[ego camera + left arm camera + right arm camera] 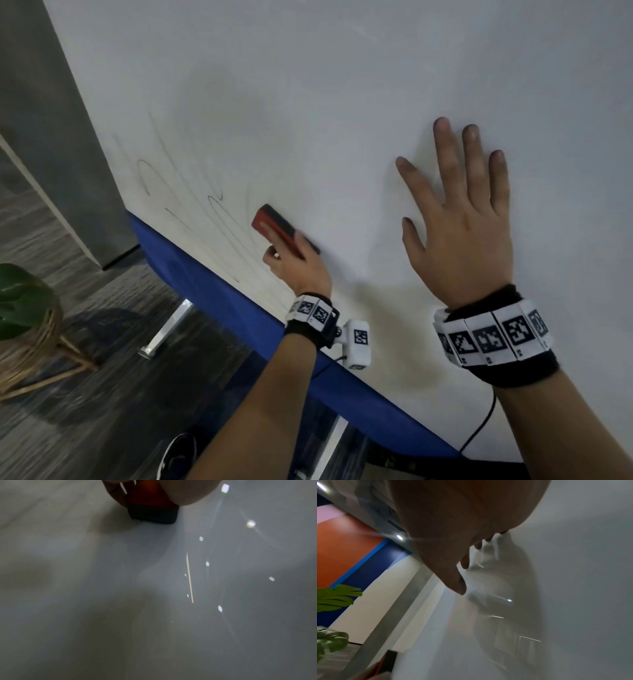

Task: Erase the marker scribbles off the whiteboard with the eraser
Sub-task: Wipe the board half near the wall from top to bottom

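A large whiteboard [342, 102] with a blue lower edge fills the head view. Thin black marker scribbles [191, 205] loop across its lower left part. My left hand [294, 263] grips a red eraser [277, 228] with a dark felt face and presses it flat on the board, just right of the scribbles. The left wrist view shows the eraser [152, 507] against the board under my fingers. To the right, my right hand [459, 205] lies flat on the board with fingers spread. In the right wrist view the right hand [462, 527] touches the glossy board [573, 574].
A grey pillar [51, 120] stands left of the board. A potted plant [24, 298] in a wicker stand sits on the floor at lower left. The board's metal legs [168, 329] show below its blue edge, beside my shoe [178, 455]. A black cable [479, 431] hangs at lower right.
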A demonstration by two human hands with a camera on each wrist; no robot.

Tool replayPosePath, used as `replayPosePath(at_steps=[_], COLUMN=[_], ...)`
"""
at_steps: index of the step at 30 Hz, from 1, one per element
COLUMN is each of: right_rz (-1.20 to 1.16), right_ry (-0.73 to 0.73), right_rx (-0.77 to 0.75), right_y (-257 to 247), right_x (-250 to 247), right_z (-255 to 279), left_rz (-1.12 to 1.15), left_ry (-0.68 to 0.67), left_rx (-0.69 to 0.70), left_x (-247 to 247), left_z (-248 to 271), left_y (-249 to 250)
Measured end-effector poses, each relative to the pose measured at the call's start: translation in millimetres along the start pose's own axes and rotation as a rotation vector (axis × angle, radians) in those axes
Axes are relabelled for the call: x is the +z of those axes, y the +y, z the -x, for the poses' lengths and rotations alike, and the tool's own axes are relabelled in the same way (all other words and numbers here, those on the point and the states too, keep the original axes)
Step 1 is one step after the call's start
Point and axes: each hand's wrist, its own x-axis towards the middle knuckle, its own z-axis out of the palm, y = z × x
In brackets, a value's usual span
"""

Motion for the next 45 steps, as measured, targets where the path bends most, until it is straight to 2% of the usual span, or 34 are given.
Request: replayPosePath(at_steps=[2,3,6,7,11,15,17,19,21,23,26,29,31,34,36,38,40,42,45], right_rz=[0.0,0.001,0.009,0.005,-0.009,0.025,0.037,0.043,0.054,0.062,0.049,0.036,0.05,0.059,0.056,0.054,0.049,0.046,0.068], right_ry=[0.004,0.006,0.017,0.017,-0.003,-0.025,-0.018,0.002,0.01,-0.001,-0.006,-0.009,-0.013,-0.002,0.014,0.028,0.044,0.059,0.047], right_rx=[0.005,0.008,0.015,0.015,0.026,0.054,0.069,0.075,0.068,0.063,0.094,0.113,0.122,0.129,0.139,0.148,0.154,0.167,0.171], right_y=[-0.3,-1.1,-5.2,-6.7,-9.1,-12.8,-15.8,-18.2,-18.3,-17.5,-19.4,-23.1,-24.1,-26.8,-29.8,-31.8,-33.4,-34.3,-34.2], right_x=[1.5,1.9,3.2,3.8,6.3,11.7,14.9,16.8,18.6,19.6,21.9,23.4,23.6,24.1,24.6,25.6,26.7,28.6,31.1], right_z=[0.7,1.0,2.0,2.6,1.5,-1.1,-1.5,-0.6,-0.1,0.0,-1.3,-2.7,-2.9,-0.9,0.5,1.5,2.7,3.6,2.8], left_rz=[0.009,0.05,0.128,0.128,0.122,-0.036,-0.113,-0.155,-0.12,-0.081,0.003,-0.059,-0.161,-0.227,-0.217,-0.224,-0.243,-0.167,-0.083], left_ry=[0.002,-0.017,-0.075,-0.055,0.108,0.017,-0.023,-0.063,-0.061,-0.022,-0.068,-0.069,-0.042,-0.052,-0.082,-0.136,-0.174,-0.208,-0.208], left_rx=[-0.045,0.004,0.277,0.297,0.028,-0.17,-0.38,-0.573,-0.55,-0.411,-0.22,-0.178,-0.26,-0.612,-0.734,-0.713,-0.592,-0.524,-0.647], left_x=[-1.7,-1.7,1.7,5.4,13.4,5.5,-1.7,-6.5,-2.9,4.7,10.1,7.3,1.9,-14.9,-21.8,-22.3,-16.7,-10.0,-3.7], left_z=[-6.8,-8.5,-11.6,-14.8,-7.6,43.2,66.6,79.0,82.4,83.7,83.3,68.9,51.1,31.1,31.5,45.2,71.7,103.8,117.4], left_y=[3.4,11.6,39.1,40.0,3.5,-74.3,-106.5,-118.2,-111.3,-95.3,-71.5,-86.9,-113.0,-140.3,-144.1,-139.1,-144.4,-151.1,-196.3])
